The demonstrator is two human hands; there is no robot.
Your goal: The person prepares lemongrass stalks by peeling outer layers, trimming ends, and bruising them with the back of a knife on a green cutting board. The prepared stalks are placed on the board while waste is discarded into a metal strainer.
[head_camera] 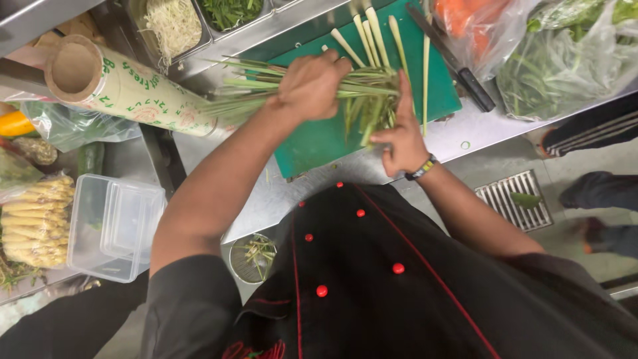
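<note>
Head view: nearest the lens, a black jacket (pixel 399 279) with red buttons and red piping, sleeves pushed up the arms. Just beyond, at the counter edge, a small round metal bin (pixel 253 259) holding green trimmings. Further out, a green cutting board (pixel 312 143) on the steel counter (pixel 279 196). Left hand (pixel 312 85) closed in a fist round a bundle of long green stalks (pixel 362 90), gripped about mid-length and lying crosswise over the board. Right hand (pixel 401 136), banded at the wrist, mostly curled, forefinger stretched up against the bundle; thumb and fingers pinching a few loose stalk ends near the board's front edge. Pale trimmed stalks (pixel 372 33) laid in a row at the board's far end. Black-handled knife (pixel 458 66) resting along the board's right side, untouched. Right of that, clear bags of greens (pixel 565 66). Left of the board, a big roll of wrap (pixel 119 86) on its cardboard core, an empty clear plastic tub (pixel 116 226), a packet of baby corn (pixel 36 223). Floor drain grate (pixel 515 199) below the counter, right
</note>
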